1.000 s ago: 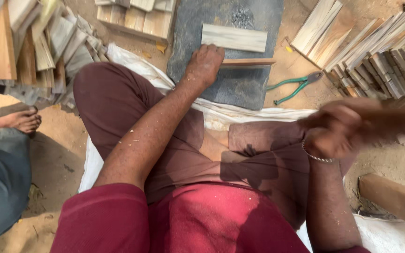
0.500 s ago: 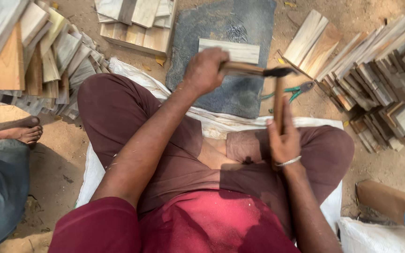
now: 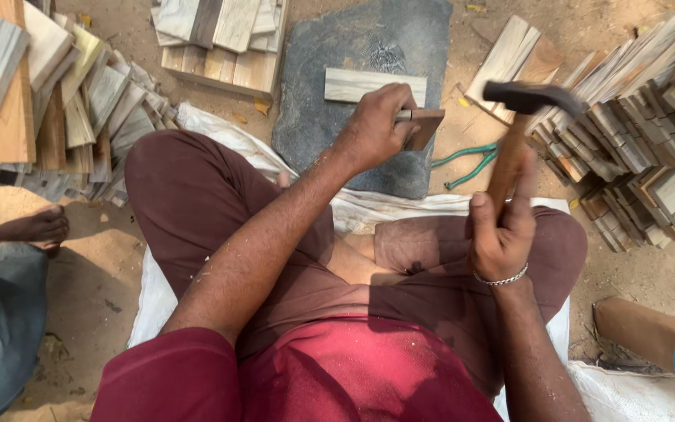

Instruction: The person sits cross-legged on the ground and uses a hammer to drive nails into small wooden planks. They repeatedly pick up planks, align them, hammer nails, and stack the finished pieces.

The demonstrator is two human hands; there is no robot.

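Right grip point(image 3: 500, 234) clenches hammer point(image 3: 519, 133); left point(image 3: 373, 129) seemingly pinches wood strip point(image 3: 423, 125).

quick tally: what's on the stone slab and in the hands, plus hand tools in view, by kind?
Wood pieces on slab: 2 (pale strip, brown piece under left hand)
Hammer: 1, in right hand
Pliers: 1, on the ground
Total: 4

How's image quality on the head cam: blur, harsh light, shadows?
Head view: hard sunlight, bright on the right wood stack, with dark shadow over the lap. The right hand and hammer look only slightly soft; the left hand on the small brown wood piece is sharp. Edges bow mildly from the wide lens.
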